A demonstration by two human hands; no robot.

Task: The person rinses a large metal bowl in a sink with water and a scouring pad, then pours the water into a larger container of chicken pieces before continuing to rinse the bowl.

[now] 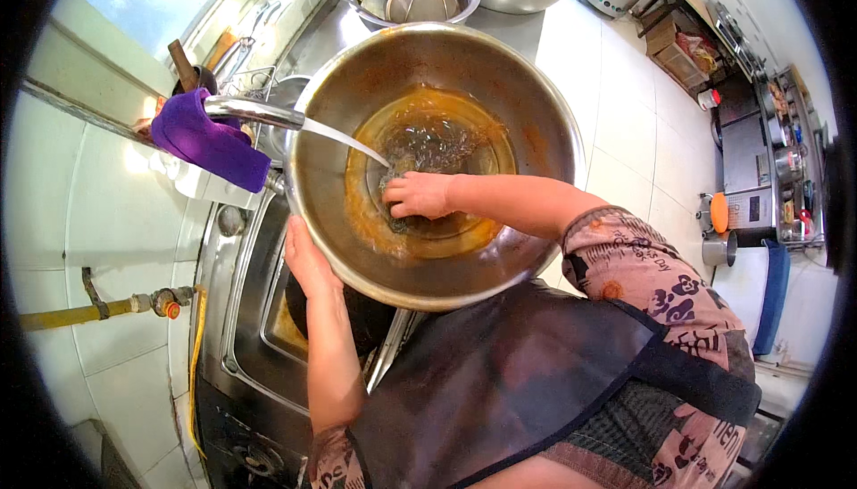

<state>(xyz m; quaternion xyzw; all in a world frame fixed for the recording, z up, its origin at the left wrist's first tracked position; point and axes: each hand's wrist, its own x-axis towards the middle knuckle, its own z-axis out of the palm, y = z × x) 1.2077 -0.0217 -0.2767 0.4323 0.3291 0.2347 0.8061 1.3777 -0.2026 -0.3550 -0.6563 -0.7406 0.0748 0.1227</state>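
A large stainless steel basin (335, 248) with brown residue on its inner wall is tilted over the sink (258, 368). My left hand (310, 258) is at its lower left rim, the palm against the outside and the thumb near the edge. Inside the basin, my right hand (422, 196) is closed on a metal scouring pad (396, 224), mostly hidden under the fingers, near the bottom. Water runs from the faucet (258, 113) in a stream that lands just beside my right fingers. Shallow, bubbling water lies on the basin's bottom.
A purple cloth (207, 141) hangs over the faucet. Behind the basin stand a bowl with a mesh strainer (422, 2) and another steel basin (515, 0). A yellow gas pipe (73, 315) runs along the left wall. A gas stove (251, 452) is at the lower left.
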